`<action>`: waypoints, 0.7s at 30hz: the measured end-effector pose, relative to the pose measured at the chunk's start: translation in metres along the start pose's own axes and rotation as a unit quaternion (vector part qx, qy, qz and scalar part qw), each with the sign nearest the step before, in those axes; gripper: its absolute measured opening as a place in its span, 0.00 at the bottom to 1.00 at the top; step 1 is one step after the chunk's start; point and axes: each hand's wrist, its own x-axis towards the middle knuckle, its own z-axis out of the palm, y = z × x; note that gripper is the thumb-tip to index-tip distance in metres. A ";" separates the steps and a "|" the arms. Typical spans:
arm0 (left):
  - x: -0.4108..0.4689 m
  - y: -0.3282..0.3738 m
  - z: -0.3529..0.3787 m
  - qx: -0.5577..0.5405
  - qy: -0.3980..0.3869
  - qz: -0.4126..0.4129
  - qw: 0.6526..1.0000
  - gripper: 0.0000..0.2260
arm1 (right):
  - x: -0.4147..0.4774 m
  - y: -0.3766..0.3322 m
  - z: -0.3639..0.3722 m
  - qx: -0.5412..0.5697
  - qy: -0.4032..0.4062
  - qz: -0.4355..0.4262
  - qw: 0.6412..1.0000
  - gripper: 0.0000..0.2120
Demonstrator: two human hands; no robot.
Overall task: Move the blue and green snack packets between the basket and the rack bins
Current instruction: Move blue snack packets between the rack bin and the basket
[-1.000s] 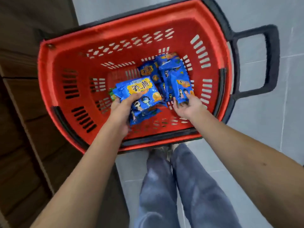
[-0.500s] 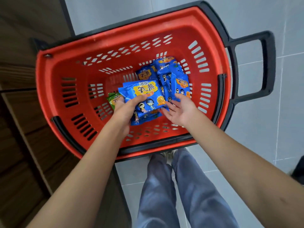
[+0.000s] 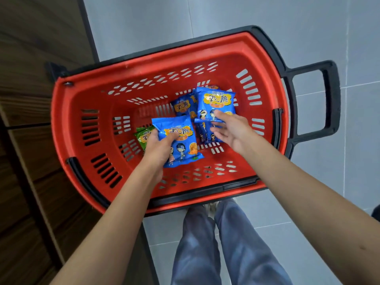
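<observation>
A red plastic basket (image 3: 67, 128) stands on the floor below me. Inside it my left hand (image 3: 159, 148) grips a blue snack packet (image 3: 180, 145) by its left side, held above the basket floor. My right hand (image 3: 231, 131) pinches the lower edge of a second blue packet (image 3: 216, 102), lifted and facing me. More blue packets (image 3: 184, 105) lie under and behind these two. A green packet (image 3: 144, 136) lies on the basket floor just left of my left hand, partly hidden by it.
The basket's black pull handle (image 3: 331, 99) sticks out to the right. Dark wooden shelving (image 3: 30, 140) runs along the left side, close to the basket. Grey floor tiles (image 3: 359, 161) lie to the right. My legs in blue jeans (image 3: 216, 254) are below the basket.
My right hand has closed on a blue packet and raised it from the pile. My left hand has lifted its blue packet higher. The view has shifted, so the basket sits lower in frame.
</observation>
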 end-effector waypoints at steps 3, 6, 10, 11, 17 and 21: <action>0.005 -0.003 -0.003 -0.010 0.008 -0.004 1.000 0.04 | 0.019 -0.014 0.000 0.015 0.033 0.006 0.999 0.09; 0.007 -0.007 -0.006 -0.011 0.010 -0.009 1.000 0.05 | 0.034 -0.022 -0.004 0.008 0.047 0.019 0.999 0.10; 0.006 -0.012 -0.009 -0.006 0.014 -0.011 1.000 0.08 | 0.043 -0.025 -0.010 0.082 0.049 0.039 0.995 0.04; 0.005 -0.013 -0.010 -0.007 0.015 -0.012 1.000 0.09 | 0.044 -0.025 -0.011 0.098 0.047 0.037 0.993 0.05; 0.001 -0.013 -0.012 -0.005 0.004 0.000 1.000 0.10 | 0.029 -0.012 -0.010 0.115 0.055 0.030 0.991 0.18; -0.001 -0.011 -0.009 0.001 -0.016 0.023 1.000 0.04 | -0.002 0.006 -0.003 -0.057 0.022 -0.044 0.997 0.11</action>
